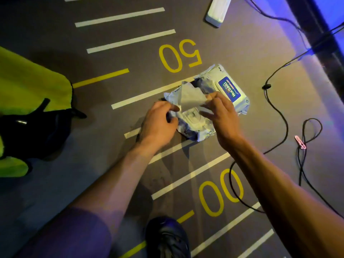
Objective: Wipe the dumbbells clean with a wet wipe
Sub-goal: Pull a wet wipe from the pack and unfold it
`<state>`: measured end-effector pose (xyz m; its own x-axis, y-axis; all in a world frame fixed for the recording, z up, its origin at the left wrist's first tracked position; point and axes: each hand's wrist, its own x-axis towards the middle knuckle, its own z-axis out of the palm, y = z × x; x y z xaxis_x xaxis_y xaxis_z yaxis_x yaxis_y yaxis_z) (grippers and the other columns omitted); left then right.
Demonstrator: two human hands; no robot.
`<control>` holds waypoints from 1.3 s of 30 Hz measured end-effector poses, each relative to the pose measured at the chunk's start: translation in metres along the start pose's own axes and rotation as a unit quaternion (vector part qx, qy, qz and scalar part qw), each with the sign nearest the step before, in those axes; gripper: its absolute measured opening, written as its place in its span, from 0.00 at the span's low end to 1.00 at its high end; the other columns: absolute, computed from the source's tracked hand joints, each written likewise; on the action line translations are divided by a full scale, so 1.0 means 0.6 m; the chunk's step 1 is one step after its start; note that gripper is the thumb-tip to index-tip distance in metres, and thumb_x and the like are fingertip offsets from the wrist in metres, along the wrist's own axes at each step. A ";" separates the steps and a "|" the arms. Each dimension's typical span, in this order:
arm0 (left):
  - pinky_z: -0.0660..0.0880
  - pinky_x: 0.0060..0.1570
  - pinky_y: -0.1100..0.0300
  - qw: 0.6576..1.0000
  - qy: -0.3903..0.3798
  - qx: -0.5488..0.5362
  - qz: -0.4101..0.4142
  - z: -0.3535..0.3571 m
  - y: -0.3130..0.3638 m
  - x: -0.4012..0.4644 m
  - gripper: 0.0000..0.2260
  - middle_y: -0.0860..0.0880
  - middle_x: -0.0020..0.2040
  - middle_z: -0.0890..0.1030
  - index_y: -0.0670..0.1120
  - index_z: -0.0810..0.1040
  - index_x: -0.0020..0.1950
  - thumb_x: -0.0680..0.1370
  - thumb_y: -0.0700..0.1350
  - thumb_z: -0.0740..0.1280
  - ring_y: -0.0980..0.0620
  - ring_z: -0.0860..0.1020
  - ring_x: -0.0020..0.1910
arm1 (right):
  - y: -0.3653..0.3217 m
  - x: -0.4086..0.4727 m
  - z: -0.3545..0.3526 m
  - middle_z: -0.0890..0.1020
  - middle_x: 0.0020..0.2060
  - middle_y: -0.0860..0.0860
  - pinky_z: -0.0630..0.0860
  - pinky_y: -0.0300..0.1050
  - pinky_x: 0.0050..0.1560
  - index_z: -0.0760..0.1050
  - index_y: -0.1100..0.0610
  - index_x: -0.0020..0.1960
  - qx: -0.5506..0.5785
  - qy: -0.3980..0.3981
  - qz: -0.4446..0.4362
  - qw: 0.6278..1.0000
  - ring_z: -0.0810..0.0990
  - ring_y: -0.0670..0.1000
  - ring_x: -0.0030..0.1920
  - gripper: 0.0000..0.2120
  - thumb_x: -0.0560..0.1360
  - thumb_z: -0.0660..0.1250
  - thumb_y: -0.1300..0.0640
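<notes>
Head view only: two wipe packs lie on the floor [93, 53] just past frame centre. Near pack [193, 125] has its lid flap up; far pack [229, 88], blue label, sits touching it at 1 o'clock. A wet wipe [191, 97] is partly drawn out above the near pack, standing up as a limp peaked sheet. Right hand [223, 116] pinches the wipe's right edge between thumb and fingertips, other fingers loosely extended. Left hand [160, 121] has its fingers curled on the near pack's left end, looks like it's holding the pack down; thumb is at the wipe's lower left corner, can't tell if it actually grips the sheet. No dumbbells in frame, so their location is unknown from here. At 9 o'clock: yellow-green fabric [28, 75] with a black strap or buckle part on it. At 12–1 o'clock: a white box-like device [217, 10]. Black cable [275, 112] loops along the 3 o'clock side, pink clip [300, 142] beside it. Dark shoe [167, 237] at 6 o'clock. Handling call: wipe is thin, damp, floppy, will cling and probably drag the next sheet, so keep the pack pinned and pull by the edge, then bunch it in the palm. Task is at the fetch-a-wipe stage; no wiping yet.
</notes>
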<state>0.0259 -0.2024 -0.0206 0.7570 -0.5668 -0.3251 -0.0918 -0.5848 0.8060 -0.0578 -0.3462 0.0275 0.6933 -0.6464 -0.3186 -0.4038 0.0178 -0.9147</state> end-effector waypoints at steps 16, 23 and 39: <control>0.74 0.42 0.68 0.936 0.129 -0.320 -0.071 -0.137 -0.033 -0.219 0.04 0.55 0.38 0.82 0.48 0.83 0.44 0.79 0.43 0.74 0.62 0.78 0.37 | -0.014 -0.182 0.126 0.76 0.39 0.58 0.79 0.50 0.41 0.72 0.54 0.43 0.204 -0.113 0.088 0.968 0.79 0.53 0.37 0.12 0.82 0.58 0.66; 0.71 0.37 0.63 0.988 0.102 -0.107 0.044 -0.223 -0.035 -0.320 0.08 0.59 0.30 0.78 0.51 0.77 0.43 0.77 0.53 0.70 0.64 0.73 0.30 | -0.041 -0.282 0.180 0.86 0.42 0.50 0.78 0.61 0.57 0.79 0.53 0.44 0.267 -0.221 0.152 0.926 0.83 0.53 0.47 0.14 0.82 0.58 0.60; 0.66 0.29 0.69 0.988 0.143 -0.065 0.001 -0.475 -0.030 -0.586 0.05 0.53 0.30 0.76 0.44 0.82 0.45 0.80 0.44 0.73 0.60 0.70 0.28 | -0.097 -0.456 0.308 0.86 0.48 0.59 0.75 0.54 0.52 0.85 0.57 0.48 0.286 -0.339 0.115 0.889 0.82 0.55 0.47 0.11 0.83 0.65 0.58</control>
<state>-0.0542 0.1726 0.2200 0.9104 -0.3696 -0.1858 -0.0236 -0.4948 0.8687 -0.1140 -0.0294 0.1221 0.9103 0.0286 -0.4130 -0.3461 0.5999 -0.7213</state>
